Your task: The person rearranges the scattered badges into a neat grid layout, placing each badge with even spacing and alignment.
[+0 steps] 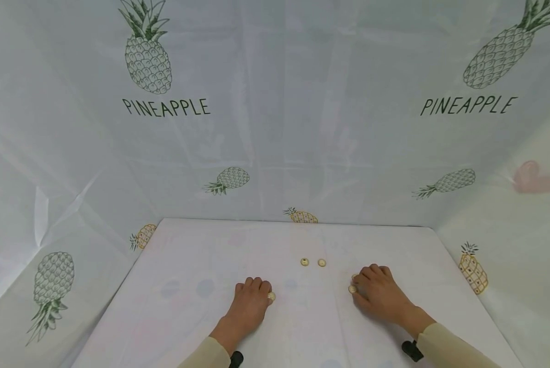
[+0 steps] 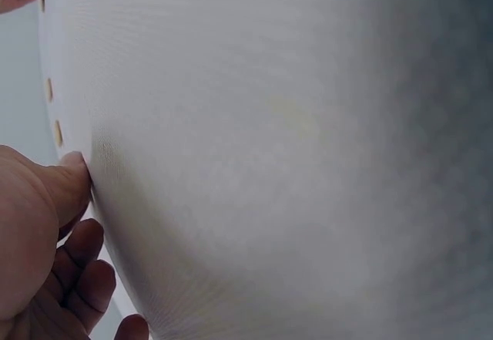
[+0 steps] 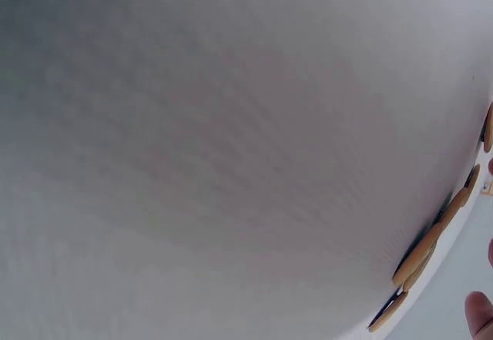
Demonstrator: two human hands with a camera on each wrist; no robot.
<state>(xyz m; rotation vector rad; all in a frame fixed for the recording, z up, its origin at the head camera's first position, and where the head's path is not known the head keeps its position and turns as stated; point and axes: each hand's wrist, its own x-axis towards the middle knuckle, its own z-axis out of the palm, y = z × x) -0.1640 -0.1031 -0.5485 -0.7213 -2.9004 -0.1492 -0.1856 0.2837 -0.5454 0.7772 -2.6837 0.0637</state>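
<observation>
Your left hand is narrow, fingers curled, pinching a pale yellow disc at its thumb side, low over the counter. Your right hand has bent fingers with two discs right at its thumb and fingertips, though you cannot tell whether it grips them. Two more discs lie side by side farther out, between your hands.
</observation>
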